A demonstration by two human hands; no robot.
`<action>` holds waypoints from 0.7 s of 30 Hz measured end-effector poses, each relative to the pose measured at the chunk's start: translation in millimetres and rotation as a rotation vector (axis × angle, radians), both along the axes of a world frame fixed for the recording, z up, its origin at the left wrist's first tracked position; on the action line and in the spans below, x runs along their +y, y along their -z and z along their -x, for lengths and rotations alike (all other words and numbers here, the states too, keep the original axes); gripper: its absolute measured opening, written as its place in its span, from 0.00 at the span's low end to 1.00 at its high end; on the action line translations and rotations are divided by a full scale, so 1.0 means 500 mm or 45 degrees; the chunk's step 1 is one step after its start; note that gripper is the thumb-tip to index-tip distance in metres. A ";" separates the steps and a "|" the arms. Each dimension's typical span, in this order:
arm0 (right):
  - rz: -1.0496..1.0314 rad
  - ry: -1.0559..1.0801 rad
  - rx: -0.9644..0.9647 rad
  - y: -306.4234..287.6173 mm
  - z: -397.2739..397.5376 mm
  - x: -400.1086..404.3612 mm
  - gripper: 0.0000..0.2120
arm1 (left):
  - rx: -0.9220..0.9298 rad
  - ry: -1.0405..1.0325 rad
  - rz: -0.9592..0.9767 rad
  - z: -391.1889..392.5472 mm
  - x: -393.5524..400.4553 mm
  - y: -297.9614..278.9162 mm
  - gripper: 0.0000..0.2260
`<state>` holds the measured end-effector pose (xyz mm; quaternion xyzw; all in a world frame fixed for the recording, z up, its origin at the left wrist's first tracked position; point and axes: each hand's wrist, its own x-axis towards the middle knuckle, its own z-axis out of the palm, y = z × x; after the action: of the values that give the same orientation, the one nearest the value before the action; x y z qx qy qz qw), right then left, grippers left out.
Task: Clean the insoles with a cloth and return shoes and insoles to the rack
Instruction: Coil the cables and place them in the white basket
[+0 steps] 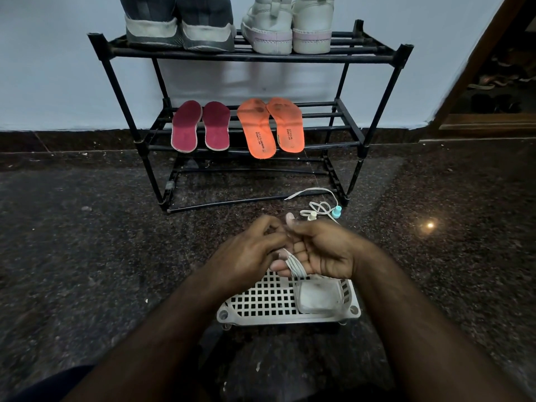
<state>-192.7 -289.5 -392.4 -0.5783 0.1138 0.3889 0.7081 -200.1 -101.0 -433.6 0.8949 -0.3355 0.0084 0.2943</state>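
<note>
— Hands first, then: what are they busy with?

— Both meet over the far edge of the white perforated plastic basket (269,303) on the dark speckled stone floor (87,242). The right hand (322,250) is turned palm-up with several turns of thin white cord (295,265) looped round its fingers; the left hand (249,250) has curled fingers meeting it at the cord, though whether it pinches a strand I cannot tell. A small translucent white box (319,297) lies in the basket's right end.

— So which step is this?

— Tidying, I judge. No cloth is visible, and nothing is being wiped.

— And beyond the hands?

— Just past them, more white cord with a teal plug (337,211) trails loose on the floor near the black metal tube rack (374,123).

— Where are the insoles?

— Well beyond the hands, on the rack's middle shelf: the pair of maroon fabric insoles (200,126) to the left, the pair of orange foam insoles (271,126) right beside them. On the top shelf stand the dark grey sneakers (179,27) at left and the white high-top shoes (287,27) at right.

— What does the next move call for?

— Probably winding in the loose tail, then dropping the coil into the basket. The rack looks already restocked, so little of the task seems left.
</note>
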 end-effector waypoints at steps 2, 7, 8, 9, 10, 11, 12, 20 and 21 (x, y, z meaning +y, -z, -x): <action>0.012 0.000 0.000 0.000 -0.001 -0.006 0.24 | -0.031 -0.005 0.001 0.001 -0.003 0.002 0.07; 0.090 0.047 -0.049 0.000 0.000 -0.004 0.20 | -0.046 -0.019 0.042 0.003 -0.008 0.004 0.08; 0.110 0.063 -0.065 -0.002 0.000 -0.002 0.18 | -0.050 -0.022 0.058 0.004 -0.010 0.003 0.08; 0.124 0.081 -0.081 -0.003 0.001 0.000 0.17 | -0.056 -0.026 0.072 0.005 -0.010 0.002 0.08; 0.131 0.103 -0.095 -0.003 0.002 0.002 0.17 | -0.061 -0.033 0.084 0.004 -0.011 0.002 0.08; 0.134 0.132 -0.110 -0.002 0.003 0.004 0.16 | -0.064 -0.042 0.098 0.004 -0.012 0.002 0.08; 0.134 0.164 -0.126 -0.002 0.004 0.007 0.15 | -0.062 -0.052 0.112 0.003 -0.012 0.003 0.08; 0.059 0.355 -0.197 0.001 0.003 0.019 0.15 | -0.013 -0.146 0.191 -0.005 -0.012 -0.002 0.05; 0.057 0.392 -0.208 0.000 0.001 0.015 0.16 | -0.004 -0.163 0.197 -0.006 -0.009 -0.001 0.03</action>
<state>-193.4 -281.8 -392.2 -0.5994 0.1519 0.2248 0.7530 -197.1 -105.5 -433.3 0.8890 -0.2762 0.0546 0.3610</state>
